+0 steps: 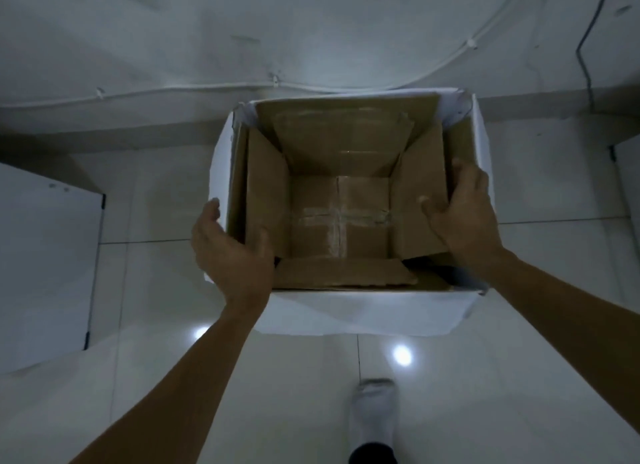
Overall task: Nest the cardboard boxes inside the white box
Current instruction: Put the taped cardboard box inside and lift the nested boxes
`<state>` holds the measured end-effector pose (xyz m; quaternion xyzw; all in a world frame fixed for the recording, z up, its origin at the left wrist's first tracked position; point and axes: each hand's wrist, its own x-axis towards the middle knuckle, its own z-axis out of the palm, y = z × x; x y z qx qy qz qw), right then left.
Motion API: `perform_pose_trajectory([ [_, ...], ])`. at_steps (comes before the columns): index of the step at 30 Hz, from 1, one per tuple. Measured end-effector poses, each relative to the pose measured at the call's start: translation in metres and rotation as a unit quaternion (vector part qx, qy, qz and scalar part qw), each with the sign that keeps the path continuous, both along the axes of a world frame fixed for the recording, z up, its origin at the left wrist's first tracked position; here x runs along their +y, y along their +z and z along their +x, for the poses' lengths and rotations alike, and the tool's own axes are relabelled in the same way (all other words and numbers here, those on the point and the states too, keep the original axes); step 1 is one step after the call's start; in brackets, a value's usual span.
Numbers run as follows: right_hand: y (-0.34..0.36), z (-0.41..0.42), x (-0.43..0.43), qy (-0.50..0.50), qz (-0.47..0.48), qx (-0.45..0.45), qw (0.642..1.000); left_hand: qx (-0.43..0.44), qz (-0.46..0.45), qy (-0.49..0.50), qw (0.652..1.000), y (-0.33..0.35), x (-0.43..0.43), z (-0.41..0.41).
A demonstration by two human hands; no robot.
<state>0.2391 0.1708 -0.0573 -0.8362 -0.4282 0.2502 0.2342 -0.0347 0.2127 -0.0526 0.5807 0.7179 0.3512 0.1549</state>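
Closest to me is my own foot in a white sock [374, 411], standing on the pale tiled floor [519, 377] with a couple of ceiling lights glaring off the tiles. Just past that is the white box [363, 313], sitting on the floor with its top open, and the cardboard box [341, 217] is down inside it, flaps up, so you can see the taped bottom. My left hand [232, 249] is at the near-left corner, fingers spread, thumb hooked over the cardboard edge and the rest wrapped round the outside of the white wall. My right hand [465, 207] is on the right side, thumb inside against the cardboard flap, fingers curled over its edge, pinching that flap loosely. Off to the left there's a white panel [45, 269] on the floor, well apart from the box. Behind everything is the wall [242, 30] with a white cable [277, 86] clipped along it.
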Motion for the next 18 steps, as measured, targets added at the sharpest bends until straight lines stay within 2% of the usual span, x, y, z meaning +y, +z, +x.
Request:
perform_pose_trajectory([
  [1,-0.002,-0.003,0.0,0.066,0.008,-0.085,0.994,0.075,0.012,-0.05,0.996,-0.001,0.004,0.0],
  [2,-0.006,-0.004,0.0,0.17,0.018,-0.172,0.97,0.143,0.0,-0.122,0.982,-0.002,0.007,0.003],
  [3,-0.011,-0.006,0.0,0.287,0.026,-0.247,0.925,0.203,-0.036,-0.209,0.956,-0.005,0.011,0.006],
  [5,-0.021,-0.003,-0.004,0.465,-0.026,-0.298,0.833,0.326,-0.161,-0.339,0.867,-0.016,0.017,0.01],
  [7,-0.025,0.005,-0.011,0.521,-0.171,-0.326,0.77,0.438,-0.301,-0.345,0.774,-0.029,0.021,0.004],
  [8,-0.028,0.012,-0.015,0.517,-0.232,-0.349,0.746,0.474,-0.348,-0.326,0.74,-0.035,0.022,-0.001],
  [10,-0.03,0.023,-0.02,0.517,-0.294,-0.368,0.715,0.497,-0.389,-0.308,0.712,-0.042,0.022,-0.008],
  [12,-0.034,0.021,-0.02,0.511,-0.291,-0.364,0.722,0.501,-0.398,-0.309,0.704,-0.041,0.024,-0.006],
  [14,-0.033,0.013,-0.007,0.494,-0.263,-0.346,0.753,0.504,-0.38,-0.313,0.71,-0.036,0.024,0.003],
  [16,-0.031,0.006,0.018,0.477,-0.183,-0.317,0.799,0.48,-0.319,-0.329,0.748,-0.031,0.02,0.015],
  [18,-0.029,-0.001,0.052,0.475,-0.112,-0.286,0.825,0.412,-0.267,-0.352,0.797,-0.024,0.015,0.03],
])
